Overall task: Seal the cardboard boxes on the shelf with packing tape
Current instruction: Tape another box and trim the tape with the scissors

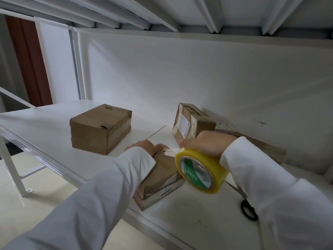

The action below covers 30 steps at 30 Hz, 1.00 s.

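A small cardboard box (162, 177) lies near the front edge of the white shelf (198, 219). My left hand (146, 147) lies on the box's far end, over the start of a tape strip. My right hand (207, 144) grips a yellowish roll of packing tape (200, 170) with a green core, held on edge just right of the box. A short stretch of tape runs from the roll to the box top. A larger taped box (99, 129) sits to the left. A labelled box (191, 121) leans against the back wall.
Black-handled scissors (247, 208) lie on the shelf at the right, partly under my right sleeve. Flattened cardboard (266, 147) lies behind my right arm. The upper shelf's ribs hang close overhead. A white upright (79, 69) stands at the left.
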{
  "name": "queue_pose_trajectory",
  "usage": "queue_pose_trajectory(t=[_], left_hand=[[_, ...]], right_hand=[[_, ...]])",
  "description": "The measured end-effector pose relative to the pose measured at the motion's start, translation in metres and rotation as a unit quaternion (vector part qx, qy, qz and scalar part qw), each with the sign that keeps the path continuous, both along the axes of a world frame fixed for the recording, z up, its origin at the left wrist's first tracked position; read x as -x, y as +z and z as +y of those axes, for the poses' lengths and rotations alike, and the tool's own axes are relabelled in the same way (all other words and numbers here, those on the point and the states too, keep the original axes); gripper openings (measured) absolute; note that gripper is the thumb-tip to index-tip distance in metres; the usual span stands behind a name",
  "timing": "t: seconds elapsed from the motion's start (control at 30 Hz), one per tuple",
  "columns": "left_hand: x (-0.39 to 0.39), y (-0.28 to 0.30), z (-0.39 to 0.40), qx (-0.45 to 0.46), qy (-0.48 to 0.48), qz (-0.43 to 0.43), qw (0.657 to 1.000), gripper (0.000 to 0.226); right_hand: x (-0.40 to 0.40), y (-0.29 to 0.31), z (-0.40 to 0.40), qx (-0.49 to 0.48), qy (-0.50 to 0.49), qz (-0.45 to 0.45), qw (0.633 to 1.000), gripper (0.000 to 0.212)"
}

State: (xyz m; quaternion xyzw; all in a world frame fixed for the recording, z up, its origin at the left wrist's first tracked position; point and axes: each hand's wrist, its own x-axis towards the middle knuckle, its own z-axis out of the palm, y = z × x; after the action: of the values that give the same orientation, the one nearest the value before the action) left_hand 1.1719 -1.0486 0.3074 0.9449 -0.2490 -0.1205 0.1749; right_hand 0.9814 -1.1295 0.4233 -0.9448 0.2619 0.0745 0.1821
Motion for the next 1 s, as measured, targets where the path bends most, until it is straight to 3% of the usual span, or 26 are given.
queue_pose_trajectory(t=[0.13, 0.27, 0.4, 0.5, 0.7, 1.0], left_hand=[[0.001, -0.002, 0.001, 0.017, 0.006, -0.009, 1.0, 0.055], [0.005, 0.001, 0.003, 0.024, 0.002, -0.031, 0.999, 0.054], [0.007, 0.004, 0.002, 0.024, -0.011, -0.019, 0.999, 0.056], [0.009, 0.005, -0.002, -0.019, -0.011, 0.005, 1.0, 0.07], [0.014, 0.009, -0.016, -0.036, 0.053, 0.05, 0.997, 0.087], [0.029, 0.012, -0.009, -0.013, 0.054, -0.043, 0.998, 0.052]], right_hand=[[0.003, -0.008, 0.005, 0.037, 0.01, 0.064, 0.997, 0.061], [0.006, -0.036, 0.005, -0.013, -0.048, 0.124, 0.991, 0.065], [0.005, -0.044, 0.006, -0.06, -0.077, 0.107, 0.99, 0.063], [0.001, -0.044, 0.01, -0.043, -0.062, 0.104, 0.992, 0.058], [-0.003, -0.048, 0.01, -0.04, -0.046, 0.095, 0.994, 0.049], [-0.004, -0.049, 0.009, -0.034, -0.037, 0.098, 0.994, 0.047]])
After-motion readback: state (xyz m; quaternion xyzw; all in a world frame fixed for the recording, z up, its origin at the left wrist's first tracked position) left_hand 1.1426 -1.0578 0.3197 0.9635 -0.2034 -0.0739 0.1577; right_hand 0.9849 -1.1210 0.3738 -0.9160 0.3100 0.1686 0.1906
